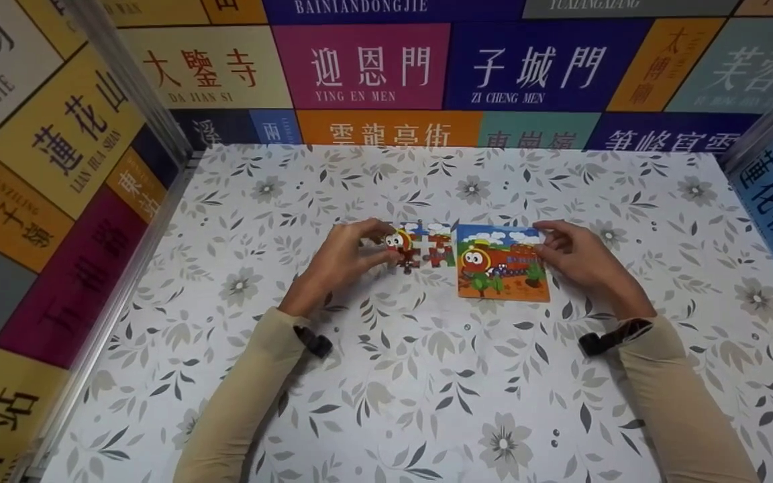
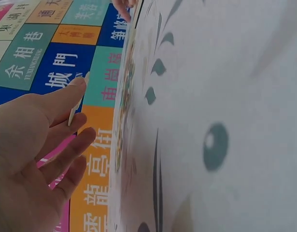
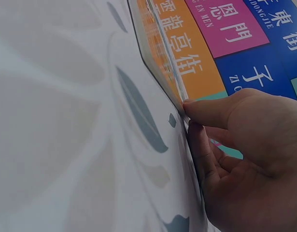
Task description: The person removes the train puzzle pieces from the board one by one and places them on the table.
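My left hand (image 1: 343, 258) pinches a thin jigsaw piece (image 2: 77, 107) between thumb and fingers, seen edge-on in the left wrist view. In the head view, a piece with the train's face (image 1: 398, 240) shows by those fingertips. Joined jigsaw pieces (image 1: 439, 251) with red train and sky parts lie to its right, with gaps along their edges. Beside them sits a square picture card (image 1: 504, 272) of a red train with cacti. My right hand (image 1: 578, 255) pinches the right edge of that card between thumb and finger.
A white floral-patterned cloth (image 1: 427, 402) covers the table. Behind it stands a panel (image 1: 363, 67) of coloured blocks with Chinese lettering, and more such panels (image 1: 44, 161) rise at the sides. Dark straps (image 1: 313, 342) with cameras sit on both wrists.
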Available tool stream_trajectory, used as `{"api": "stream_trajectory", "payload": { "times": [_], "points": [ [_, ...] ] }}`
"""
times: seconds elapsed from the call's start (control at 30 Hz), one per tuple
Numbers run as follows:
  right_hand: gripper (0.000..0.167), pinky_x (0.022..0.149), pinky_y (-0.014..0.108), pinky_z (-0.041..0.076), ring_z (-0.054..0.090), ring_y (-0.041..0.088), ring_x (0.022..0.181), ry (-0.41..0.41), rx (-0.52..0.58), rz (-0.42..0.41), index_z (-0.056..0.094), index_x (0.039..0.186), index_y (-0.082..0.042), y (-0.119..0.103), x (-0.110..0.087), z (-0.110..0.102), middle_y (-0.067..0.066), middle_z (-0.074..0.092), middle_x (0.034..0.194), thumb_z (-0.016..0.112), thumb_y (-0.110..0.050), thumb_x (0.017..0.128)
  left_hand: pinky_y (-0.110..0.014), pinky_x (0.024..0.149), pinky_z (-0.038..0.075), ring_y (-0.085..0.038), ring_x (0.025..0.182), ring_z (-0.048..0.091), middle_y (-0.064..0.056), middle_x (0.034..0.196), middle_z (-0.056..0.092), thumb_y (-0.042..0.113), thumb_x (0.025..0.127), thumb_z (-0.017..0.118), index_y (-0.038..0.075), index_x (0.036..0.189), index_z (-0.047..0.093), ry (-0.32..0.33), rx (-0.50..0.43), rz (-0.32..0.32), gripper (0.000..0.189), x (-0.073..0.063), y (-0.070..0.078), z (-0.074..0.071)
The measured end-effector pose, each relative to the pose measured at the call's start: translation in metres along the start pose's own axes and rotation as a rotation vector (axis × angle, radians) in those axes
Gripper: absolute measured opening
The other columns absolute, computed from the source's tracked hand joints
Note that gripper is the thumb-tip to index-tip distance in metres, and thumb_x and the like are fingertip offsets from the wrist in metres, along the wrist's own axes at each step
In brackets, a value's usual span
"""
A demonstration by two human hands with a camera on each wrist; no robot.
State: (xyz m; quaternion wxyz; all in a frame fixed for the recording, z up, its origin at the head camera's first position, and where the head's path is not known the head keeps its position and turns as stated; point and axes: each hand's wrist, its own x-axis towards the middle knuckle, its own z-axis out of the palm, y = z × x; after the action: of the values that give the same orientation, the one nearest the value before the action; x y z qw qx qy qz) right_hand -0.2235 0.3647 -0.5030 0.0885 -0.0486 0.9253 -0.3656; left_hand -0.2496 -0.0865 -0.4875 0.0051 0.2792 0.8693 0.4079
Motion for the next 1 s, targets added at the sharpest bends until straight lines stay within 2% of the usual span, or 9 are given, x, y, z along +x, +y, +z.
{"api": "stream_trajectory", "payload": {
  "times": [0.1,0.27,0.37,0.47,0.67,1.0],
  "points": [
    [0.057,0.095,0.026,0.050,0.065,0.029,0.119,0.000,0.004,0.000,0.051,0.162,-0.017,0.001,0.001,0.000,0.015,0.066,0.129,0.065,-0.037,0.110,-0.046,0.109,0.057,-0.020,0.120,0.073,0.000,0.129,0.079,0.030,0.097,0.084,0.015,0.132,0.076,-0.004,-0.001,-0.019,0.039,-0.002,-0.003,-0.003],
    [0.055,0.089,0.017,0.048,0.065,0.027,0.116,0.008,-0.001,-0.006,0.052,0.161,-0.016,0.001,0.001,0.001,0.015,0.066,0.127,0.065,-0.034,0.110,-0.043,0.110,0.056,-0.018,0.121,0.071,0.003,0.128,0.078,0.030,0.098,0.083,0.018,0.129,0.077,-0.031,-0.025,-0.048,0.035,-0.003,-0.010,-0.007],
    [0.056,0.089,0.018,0.048,0.064,0.026,0.115,0.004,0.013,0.007,0.052,0.161,-0.017,0.000,0.001,0.001,0.015,0.065,0.129,0.065,-0.034,0.110,-0.043,0.109,0.057,-0.018,0.121,0.070,0.002,0.126,0.078,0.030,0.097,0.084,0.018,0.128,0.077,-0.049,-0.034,-0.069,0.034,-0.003,-0.014,-0.009],
    [0.056,0.090,0.018,0.048,0.063,0.026,0.116,0.001,0.027,0.019,0.051,0.162,-0.018,-0.001,0.000,0.001,0.014,0.065,0.129,0.065,-0.034,0.110,-0.044,0.106,0.058,-0.019,0.119,0.072,0.001,0.124,0.078,0.029,0.096,0.085,0.017,0.127,0.078,-0.068,-0.029,-0.089,0.034,-0.004,-0.017,-0.010],
    [0.053,0.088,0.014,0.047,0.067,0.029,0.117,0.009,-0.001,-0.030,0.053,0.160,-0.013,0.000,0.001,0.001,0.016,0.067,0.124,0.065,-0.030,0.110,-0.044,0.098,0.059,-0.021,0.110,0.074,0.001,0.121,0.079,0.025,0.095,0.086,0.017,0.126,0.078,-0.117,0.009,-0.106,0.034,-0.006,-0.024,-0.014],
    [0.056,0.096,0.033,0.051,0.065,0.029,0.118,0.003,0.009,0.005,0.052,0.161,-0.016,-0.001,0.001,0.001,0.015,0.066,0.126,0.066,-0.034,0.110,-0.040,0.095,0.058,-0.016,0.103,0.072,0.005,0.115,0.078,0.023,0.095,0.086,0.022,0.124,0.081,-0.209,-0.002,-0.156,0.030,-0.009,-0.025,-0.025]
  ]
}}
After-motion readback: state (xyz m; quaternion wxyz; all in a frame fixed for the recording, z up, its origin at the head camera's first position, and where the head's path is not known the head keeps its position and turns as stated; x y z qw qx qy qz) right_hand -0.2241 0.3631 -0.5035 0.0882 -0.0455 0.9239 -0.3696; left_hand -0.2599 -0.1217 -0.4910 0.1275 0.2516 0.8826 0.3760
